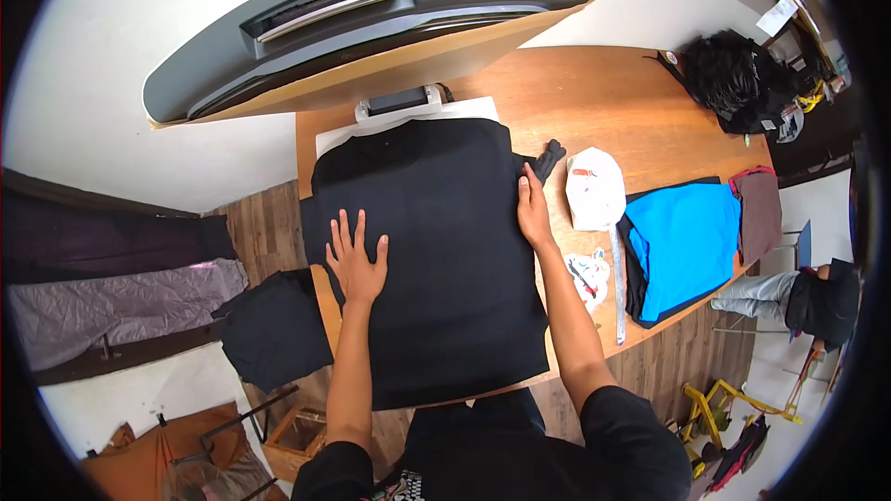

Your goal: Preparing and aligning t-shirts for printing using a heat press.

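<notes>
A black shirt lies spread over the lower plate of a heat press, its front end hanging toward me over the table edge. My left hand rests flat on the left part of the cloth, fingers spread. At the shirt's right edge is my right hand, turned on its side with the fingers stretched along the fabric. Just beyond its fingertips, a bunched black bit of cloth sticks out to the right. Above the far end stands the raised grey press lid, with a handle recessed in it.
On the wooden table, right of the shirt, are a white bundle, a metal ruler, a crumpled white piece and folded blue cloth. Dark garments lie at the left. Someone is at the far right.
</notes>
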Available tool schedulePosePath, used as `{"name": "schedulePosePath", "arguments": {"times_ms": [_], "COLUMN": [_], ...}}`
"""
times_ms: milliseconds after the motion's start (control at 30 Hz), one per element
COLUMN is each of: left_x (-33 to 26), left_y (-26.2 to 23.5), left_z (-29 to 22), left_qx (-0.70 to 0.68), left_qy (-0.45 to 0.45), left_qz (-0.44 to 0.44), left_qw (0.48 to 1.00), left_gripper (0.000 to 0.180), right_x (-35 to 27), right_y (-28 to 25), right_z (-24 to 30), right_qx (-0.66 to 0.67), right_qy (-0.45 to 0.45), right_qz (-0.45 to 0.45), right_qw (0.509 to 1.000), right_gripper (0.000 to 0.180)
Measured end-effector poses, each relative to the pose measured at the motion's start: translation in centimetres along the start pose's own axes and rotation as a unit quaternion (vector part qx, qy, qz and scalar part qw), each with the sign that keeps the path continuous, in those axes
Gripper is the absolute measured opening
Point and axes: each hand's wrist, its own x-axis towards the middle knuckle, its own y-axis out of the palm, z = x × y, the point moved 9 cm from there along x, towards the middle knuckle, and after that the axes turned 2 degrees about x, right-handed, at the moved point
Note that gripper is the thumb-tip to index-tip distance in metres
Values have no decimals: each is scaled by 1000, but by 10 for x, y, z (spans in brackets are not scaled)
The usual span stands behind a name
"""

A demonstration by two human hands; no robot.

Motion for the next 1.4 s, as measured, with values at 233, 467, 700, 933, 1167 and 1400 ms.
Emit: {"name": "schedulePosePath", "arguments": {"times_ms": [233,467,700,933,1167,1400], "left_x": [-3,-3,-3,-3,2,-6], "left_y": [-4,-3,3,-6,3,-8], "left_z": [1,2,4,1,5,-22], "left_qx": [9,-1,-12,-3,-16,-70], "left_qy": [16,18,3,13,-14,35], "left_qz": [-61,-65,-21,-66,8,-3], "left_qw": [998,998,1000,998,1000,997], "left_gripper": [68,68,67,66,66,53], "right_x": [21,23,29,20,42,-68], "right_y": [8,-18,26,21,33,68], "right_z": [-43,20,16,90,47,132], "right_qx": [140,28,50,-129,-82,-259], "right_qy": [173,-60,128,-201,7,-311], "right_qz": [-11,-56,38,-67,-11,-90], "right_qw": [975,996,990,969,997,910], "right_gripper": [68,53,72,55,64,51]}}
